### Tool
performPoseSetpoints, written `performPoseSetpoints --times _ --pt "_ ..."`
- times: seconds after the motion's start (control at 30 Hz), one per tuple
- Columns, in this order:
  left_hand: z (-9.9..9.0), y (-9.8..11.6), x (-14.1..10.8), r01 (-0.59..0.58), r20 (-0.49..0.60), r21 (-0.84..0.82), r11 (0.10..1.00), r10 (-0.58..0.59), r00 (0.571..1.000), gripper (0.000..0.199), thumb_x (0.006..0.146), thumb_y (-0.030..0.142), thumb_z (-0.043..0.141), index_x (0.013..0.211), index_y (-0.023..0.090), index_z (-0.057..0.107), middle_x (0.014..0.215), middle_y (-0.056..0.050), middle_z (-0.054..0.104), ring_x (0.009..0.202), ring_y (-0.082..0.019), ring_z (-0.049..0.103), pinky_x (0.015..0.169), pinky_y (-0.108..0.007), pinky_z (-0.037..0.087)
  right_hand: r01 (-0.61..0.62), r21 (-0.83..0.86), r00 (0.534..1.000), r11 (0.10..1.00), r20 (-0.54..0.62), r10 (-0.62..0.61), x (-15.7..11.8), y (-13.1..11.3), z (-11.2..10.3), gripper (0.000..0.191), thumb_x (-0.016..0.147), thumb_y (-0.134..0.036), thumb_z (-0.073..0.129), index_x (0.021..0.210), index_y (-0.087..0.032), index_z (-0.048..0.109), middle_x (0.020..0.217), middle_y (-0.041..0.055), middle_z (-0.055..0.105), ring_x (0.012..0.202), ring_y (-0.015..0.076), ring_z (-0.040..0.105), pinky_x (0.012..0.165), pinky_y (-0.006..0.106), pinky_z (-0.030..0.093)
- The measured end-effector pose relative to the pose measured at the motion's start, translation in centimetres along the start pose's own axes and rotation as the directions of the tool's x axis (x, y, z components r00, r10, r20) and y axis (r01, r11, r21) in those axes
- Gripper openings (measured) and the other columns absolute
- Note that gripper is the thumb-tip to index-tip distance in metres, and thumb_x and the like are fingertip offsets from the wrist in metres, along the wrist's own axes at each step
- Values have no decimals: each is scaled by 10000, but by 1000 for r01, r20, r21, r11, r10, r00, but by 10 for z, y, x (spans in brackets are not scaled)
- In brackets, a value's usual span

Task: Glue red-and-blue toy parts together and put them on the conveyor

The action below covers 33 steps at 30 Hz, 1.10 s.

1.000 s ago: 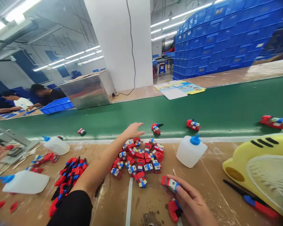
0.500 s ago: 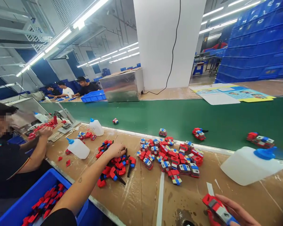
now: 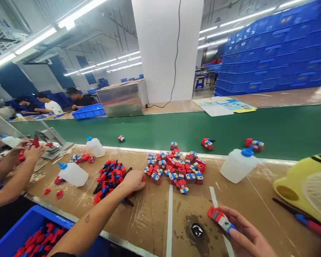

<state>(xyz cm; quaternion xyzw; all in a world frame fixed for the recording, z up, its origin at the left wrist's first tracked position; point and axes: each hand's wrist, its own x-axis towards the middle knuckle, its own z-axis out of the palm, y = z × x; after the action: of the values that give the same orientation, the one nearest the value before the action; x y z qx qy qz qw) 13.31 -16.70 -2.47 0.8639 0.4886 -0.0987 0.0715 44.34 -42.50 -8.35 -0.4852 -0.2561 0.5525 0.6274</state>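
Note:
At the right side of a pile of red and blue parts with black rods (image 3: 109, 178), my left hand (image 3: 135, 181) is closed on a small red part (image 3: 143, 179), mostly covered by the fingers. Near the bottom right, my right hand (image 3: 243, 232) holds a red, grey and blue toy piece (image 3: 221, 219) between thumb and fingers, above the brown tabletop. Several similar assembled pieces (image 3: 182, 171) lie heaped between my hands, farther back. A small round dish of liquid (image 3: 197, 230) sits left of my right hand.
White bottles with blue caps stand at right (image 3: 238, 166) and left (image 3: 73, 174). A yellow device (image 3: 307, 185) is at far right. A blue bin (image 3: 29, 217) sits lower left. Behind runs a green belt (image 3: 163, 128) carrying pieces. A co-worker's hands (image 3: 32, 150) are at left.
The view has turned right, bringing the yellow device in. My left hand has moved from over the rod pile to its right edge and now grips a red part. My right hand still holds its piece.

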Motion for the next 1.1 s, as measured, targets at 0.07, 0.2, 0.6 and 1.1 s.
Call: performPoseSetpoints --times 0.07,0.2,0.6,1.1 --pt "-11 4 -9 -30 -38 -76 997 27 999 128 795 258 701 860 167 637 837 -45 688 809 -196 657 756 -316 518 20 15 1000 1000 -13 -20 -11 -9 10 495 737 -488 784 1174 -267 713 1235 142 710 1190 370 621 1052 534 438" --pt "-12 14 -49 -133 -126 -285 949 101 987 157 850 296 568 960 188 597 824 -12 688 734 -170 666 641 -240 511 44 94 999 995 21 -46 -26 -18 20 617 632 -529 852 1179 -279 717 1243 123 707 1139 329 634 1017 472 446" --pt "54 46 -91 -222 -62 56 973 225 972 344 737 78 554 1038 163 698 1119 -162 673 1071 -335 621 1006 -478 467 60 181 983 982 158 -90 -22 -17 24 619 577 -491 894 1099 -282 635 1011 69 714 974 286 663 885 420 470" --pt "-10 154 -75 -900 -173 276 337 939 298 155 970 153 515 1076 201 617 1116 -97 661 958 -222 608 818 -357 534 24 388 997 921 -83 9 -40 -2 4 567 623 -347 906 1145 -257 705 1136 69 709 1015 247 627 952 382 427"
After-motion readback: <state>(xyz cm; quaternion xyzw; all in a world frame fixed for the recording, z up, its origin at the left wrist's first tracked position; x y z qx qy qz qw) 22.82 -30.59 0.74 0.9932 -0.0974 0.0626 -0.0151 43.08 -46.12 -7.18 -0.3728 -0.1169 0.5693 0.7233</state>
